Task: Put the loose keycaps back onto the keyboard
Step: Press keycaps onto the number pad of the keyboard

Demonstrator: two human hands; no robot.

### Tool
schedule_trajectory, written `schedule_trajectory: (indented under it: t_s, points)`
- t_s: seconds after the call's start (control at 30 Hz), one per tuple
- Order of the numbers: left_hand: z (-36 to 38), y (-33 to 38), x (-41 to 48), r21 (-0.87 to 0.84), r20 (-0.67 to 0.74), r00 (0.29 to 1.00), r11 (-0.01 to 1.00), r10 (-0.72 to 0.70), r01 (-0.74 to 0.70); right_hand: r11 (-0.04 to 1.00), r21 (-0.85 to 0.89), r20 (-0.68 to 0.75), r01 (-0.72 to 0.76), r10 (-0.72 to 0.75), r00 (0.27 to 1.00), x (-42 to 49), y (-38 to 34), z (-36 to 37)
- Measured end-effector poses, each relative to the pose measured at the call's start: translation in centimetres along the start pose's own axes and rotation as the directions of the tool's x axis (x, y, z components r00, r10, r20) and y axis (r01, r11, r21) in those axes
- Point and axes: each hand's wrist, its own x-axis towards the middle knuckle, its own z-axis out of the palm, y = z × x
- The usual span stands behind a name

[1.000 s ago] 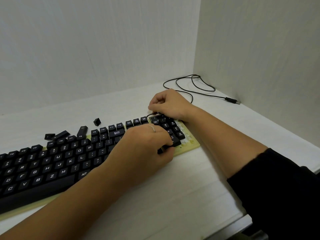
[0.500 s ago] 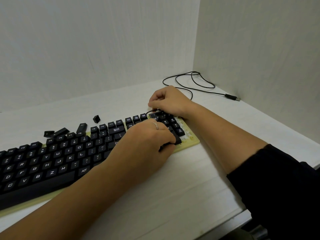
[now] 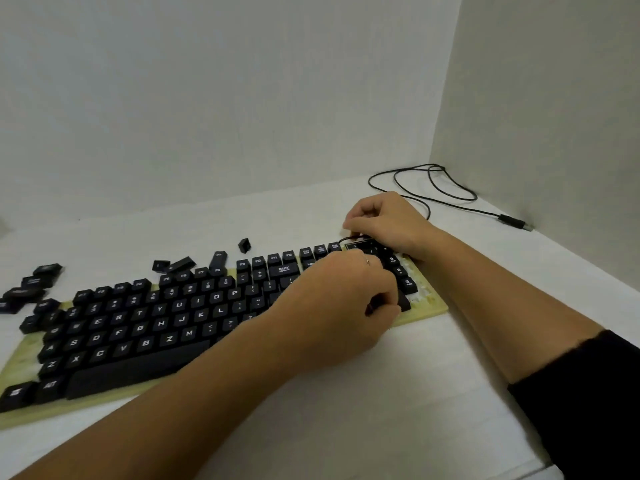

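Note:
The keyboard (image 3: 427,308) has black keycaps on a yellowish base and lies slantwise across the white table. My left hand (image 3: 341,306) reaches over its right part, fingers curled on a black keycap (image 3: 403,301) at the number pad's lower edge. My right hand (image 3: 389,221) is closed over the keyboard's far right corner, beside the number pad. White bare sockets (image 3: 417,287) show along the pad's right side. Loose black keycaps lie behind the keyboard: a single one (image 3: 244,244), a few (image 3: 180,264) near the function row, and a cluster (image 3: 33,282) at the far left.
The keyboard's black cable (image 3: 433,188) loops on the table behind my right hand and ends in a USB plug (image 3: 512,223) near the right wall. White walls close the back and right. The table's front edge (image 3: 540,469) runs at the lower right.
The view has swung left, bringing the far-left cluster of loose keycaps into sight. Both hands stay at the number pad, the left fingers still working on the same keycap.

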Motion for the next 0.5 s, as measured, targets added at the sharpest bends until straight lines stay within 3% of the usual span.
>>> schedule_trajectory:
  t_s: [0.13, 0.27, 0.4, 0.5]
  points:
    - [-2.7, -2.6, 0.6, -0.052, -0.094, 0.955, 0.960, -0.280, 0.276, 0.999, 0.046, 0.002, -0.022, 0.022, 1.000, 0.1, -0.1, 0.1]
    - [-4.8, -7.6, 0.7, 0.132, -0.010, 0.813, 0.805, -0.583, 0.579, 0.998, 0.053, 0.010, -0.035, 0.034, 0.999, 0.1, 0.0, 0.1]
    - [-4.8, -11.3, 0.5, 0.247, 0.104, 0.642, 0.645, -0.760, 0.723, 0.998, 0.044, 0.006, -0.034, 0.033, 0.999, 0.1, 0.1, 0.1]
    - [-4.2, -12.4, 0.6, 0.184, 0.116, 0.589, 0.600, -0.800, 0.779, 0.999, 0.040, 0.017, -0.034, 0.033, 0.999, 0.1, 0.0, 0.0]
